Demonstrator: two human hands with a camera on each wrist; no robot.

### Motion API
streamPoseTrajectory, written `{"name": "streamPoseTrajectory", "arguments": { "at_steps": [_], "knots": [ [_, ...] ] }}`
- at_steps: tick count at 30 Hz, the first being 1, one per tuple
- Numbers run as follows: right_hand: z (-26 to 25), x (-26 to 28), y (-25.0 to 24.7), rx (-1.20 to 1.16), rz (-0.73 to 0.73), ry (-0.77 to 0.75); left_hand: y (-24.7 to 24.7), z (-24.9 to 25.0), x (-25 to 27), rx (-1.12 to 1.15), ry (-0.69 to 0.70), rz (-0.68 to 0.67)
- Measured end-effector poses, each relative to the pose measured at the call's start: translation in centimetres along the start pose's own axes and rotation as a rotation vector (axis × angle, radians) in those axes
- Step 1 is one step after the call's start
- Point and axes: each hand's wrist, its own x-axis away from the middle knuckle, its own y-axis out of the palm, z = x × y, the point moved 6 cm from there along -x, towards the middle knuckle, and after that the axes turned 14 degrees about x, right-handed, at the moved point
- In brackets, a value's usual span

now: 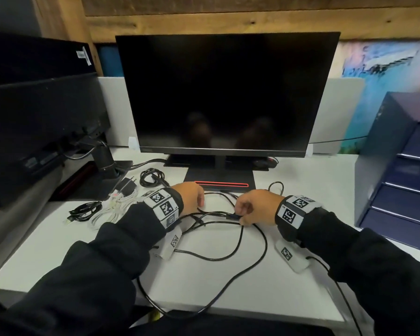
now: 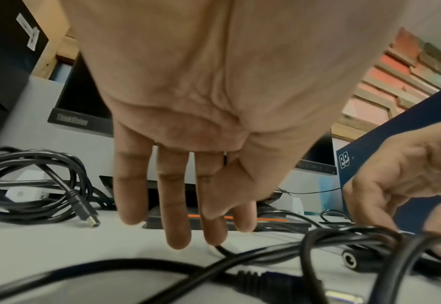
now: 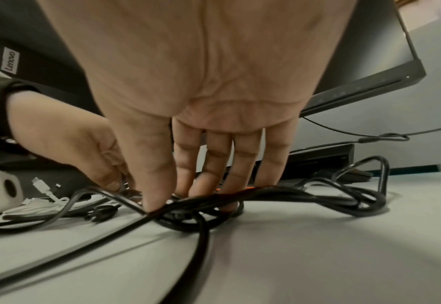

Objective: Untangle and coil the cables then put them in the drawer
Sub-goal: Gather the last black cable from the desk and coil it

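**Desk:** White counter [image 1: 58,251] under a dark monitor [image 1: 226,93], a navy drawer unit [image 1: 398,180] at the right. What is in hand?

**Photographer:** Both hands work a loose black cable [image 1: 240,241] sprawled mid-counter, its loops running off the front edge. The right hand [image 1: 255,206] has fingers curled, pinching the cable near a connector. The left hand [image 1: 192,196] reaches down with fingers fairly straight, their tips at or on a strand; I cannot say for certain that it grips anything, as the wrist view is blurred there.

**Desk:** Progress?

**Photographer:** Partway, by my reading. At the left sit a coiled black cable [image 1: 152,177], a smaller black bundle [image 1: 85,210], a gathered white cable [image 1: 112,209] and a plug adapter [image 1: 127,184], apparently sorted. None of them is in the drawer unit, whose drawers all look shut.

**Desk:** Remaining?

**Photographer:** Free the crossings in the loose cable, coil it, then open a drawer and stow every bundle.
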Motion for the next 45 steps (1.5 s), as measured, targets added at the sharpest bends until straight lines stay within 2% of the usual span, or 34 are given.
{"name": "streamPoseTrajectory", "arguments": {
  "at_steps": [7, 11, 15, 18, 21, 27, 29, 33, 36, 38, 40, 43, 45],
  "knots": [
    [1.2, -0.6, 0.1, 0.072, 0.050, 0.097, 1.3, -0.8, -0.1, -0.144, -0.080, -0.105],
    [1.6, -0.8, -0.1, 0.073, 0.076, 0.139, 1.5, -1.4, -0.5, -0.180, -0.101, -0.077],
    [2.2, -0.8, -0.4, 0.053, 0.091, 0.199, 0.2, -2.2, -0.9, -0.073, -0.109, 0.042],
    [3.0, -0.8, -0.6, 0.033, 0.109, 0.246, -1.2, -2.7, -1.0, 0.164, -0.107, 0.137],
    [4.1, -0.9, -0.8, -0.005, 0.130, 0.290, -2.2, -3.1, -0.8, 0.578, -0.040, 0.224],
    [6.9, -0.8, -1.7, -0.111, 0.256, 0.412, -5.1, -4.0, -0.8, 1.058, 0.008, 0.422],
    [7.5, -0.8, -2.0, -0.158, 0.301, 0.428, -5.7, -4.3, -0.6, 1.198, 0.039, 0.450],
    [7.2, -0.4, -3.5, -0.278, 0.444, 0.365, -6.2, -2.6, 0.2, 1.575, 0.187, 0.264],
    [4.0, 0.5, -5.7, -0.406, 0.572, 0.189, -6.7, -0.9, 0.7, 1.760, 0.293, 0.126],
    [0.3, 1.0, -6.3, -0.561, 0.513, 0.036, -6.7, 0.2, 1.1, 1.891, 0.322, 0.066],
    [-3.5, 1.5, -5.6, -0.710, 0.357, -0.080, -6.4, 1.3, 1.3, 1.986, 0.350, 0.046],
    [-8.0, 1.8, -3.6, -0.835, 0.115, -0.176, -5.9, 2.4, 1.6, 2.055, 0.394, 0.075],
    [-9.1, 1.8, -2.7, -0.981, 0.032, -0.203, -5.8, 2.5, 1.8, 2.053, 0.412, 0.118]
  ]
}}
